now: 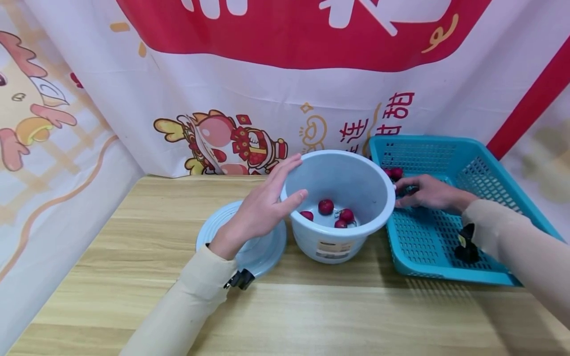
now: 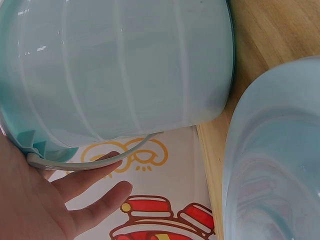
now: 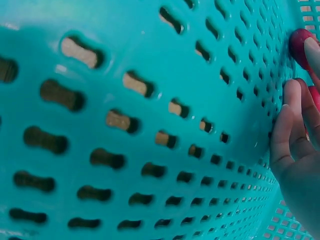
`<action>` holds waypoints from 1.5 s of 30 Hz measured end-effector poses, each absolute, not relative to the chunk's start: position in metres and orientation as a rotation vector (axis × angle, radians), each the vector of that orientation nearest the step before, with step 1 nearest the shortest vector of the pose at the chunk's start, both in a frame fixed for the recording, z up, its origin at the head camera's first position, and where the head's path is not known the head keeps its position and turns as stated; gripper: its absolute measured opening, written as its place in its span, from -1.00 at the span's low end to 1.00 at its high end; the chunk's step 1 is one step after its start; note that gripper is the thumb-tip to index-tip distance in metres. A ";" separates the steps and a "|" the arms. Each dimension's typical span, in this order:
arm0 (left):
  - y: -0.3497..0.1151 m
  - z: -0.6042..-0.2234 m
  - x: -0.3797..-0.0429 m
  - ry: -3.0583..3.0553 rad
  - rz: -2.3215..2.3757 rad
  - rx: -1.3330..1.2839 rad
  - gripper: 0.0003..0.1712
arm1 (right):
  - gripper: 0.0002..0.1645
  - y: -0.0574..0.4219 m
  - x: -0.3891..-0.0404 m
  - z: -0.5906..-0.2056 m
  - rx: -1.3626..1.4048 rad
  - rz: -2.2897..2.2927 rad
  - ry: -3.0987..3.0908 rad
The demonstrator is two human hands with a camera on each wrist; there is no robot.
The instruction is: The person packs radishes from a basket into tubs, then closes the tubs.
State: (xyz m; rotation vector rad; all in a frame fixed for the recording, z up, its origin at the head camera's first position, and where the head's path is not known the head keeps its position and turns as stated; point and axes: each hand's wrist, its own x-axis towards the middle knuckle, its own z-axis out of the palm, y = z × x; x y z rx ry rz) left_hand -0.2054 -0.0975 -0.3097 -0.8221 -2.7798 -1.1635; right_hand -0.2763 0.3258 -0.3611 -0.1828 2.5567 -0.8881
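Note:
My left hand [image 1: 267,202] lies against the left rim of a pale blue bucket [image 1: 329,153], its thumb over the near rim. In the left wrist view its fingers [image 2: 102,205] extend beside the bucket's wall and its thin handle [image 2: 65,165]. Several red radishes [image 1: 326,206] sit on the bucket's bottom. My right hand [image 1: 429,193] reaches into a turquoise basket [image 1: 423,269], its fingers loosely bent and parted near the left wall. Red radishes [image 1: 396,173] lie just beyond those fingers; one radish [image 3: 301,48] shows close by a finger in the right wrist view.
A round pale blue lid [image 1: 213,222] lies on the wooden table [image 1: 285,316], left of the bucket and partly under my left forearm. The basket stands close to the bucket's right side. A printed cloth [image 1: 267,99] hangs behind them all.

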 end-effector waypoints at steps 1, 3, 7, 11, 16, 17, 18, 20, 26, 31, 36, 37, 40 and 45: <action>-0.098 -0.310 -0.205 -2.780 -1.164 -0.821 -0.12 | -0.34 0.325 -0.277 -0.361 -0.186 -0.888 2.560; -0.098 -0.310 -0.205 -2.779 -1.163 -0.819 -0.12 | -0.35 0.325 -0.277 -0.362 -0.188 -0.885 2.567; -0.099 -0.309 -0.206 -2.778 -1.164 -0.820 -0.12 | -0.37 0.323 -0.277 -0.362 -0.185 -0.895 2.575; -0.099 -0.309 -0.206 -2.776 -1.171 -0.824 -0.12 | -0.44 0.324 -0.279 -0.363 -0.191 -0.928 2.577; -0.099 -0.310 -0.207 -2.776 -1.168 -0.824 -0.12 | -0.44 0.325 -0.279 -0.362 -0.165 -0.958 2.570; -0.099 -0.310 -0.207 -2.777 -1.165 -0.823 -0.12 | -0.43 0.325 -0.278 -0.361 -0.162 -0.961 2.572; -0.099 -0.310 -0.207 -2.776 -1.164 -0.823 -0.12 | -0.40 0.326 -0.278 -0.359 -0.160 -0.965 2.573; -0.099 -0.311 -0.207 -2.776 -1.162 -0.823 -0.12 | -0.34 0.327 -0.277 -0.357 -0.155 -0.970 2.580; -0.097 -0.311 -0.207 -2.767 -1.166 -0.838 -0.11 | -0.23 0.331 -0.272 -0.346 -0.109 -1.023 2.589; -0.096 -0.311 -0.207 -2.757 -1.166 -0.855 -0.11 | -0.20 0.335 -0.268 -0.336 -0.078 -1.090 2.593; -0.097 -0.311 -0.207 -2.760 -1.156 -0.846 -0.12 | -0.19 0.335 -0.270 -0.326 -0.053 -1.156 2.641; -0.097 -0.311 -0.207 -2.760 -1.155 -0.846 -0.12 | -0.20 0.334 -0.270 -0.324 -0.047 -1.169 2.650; -0.098 -0.310 -0.207 -2.759 -1.155 -0.846 -0.12 | -0.16 0.332 -0.269 -0.319 -0.052 -1.198 2.681; -0.097 -0.310 -0.207 -2.757 -1.155 -0.847 -0.12 | -0.08 0.325 -0.263 -0.308 -0.058 -1.257 2.742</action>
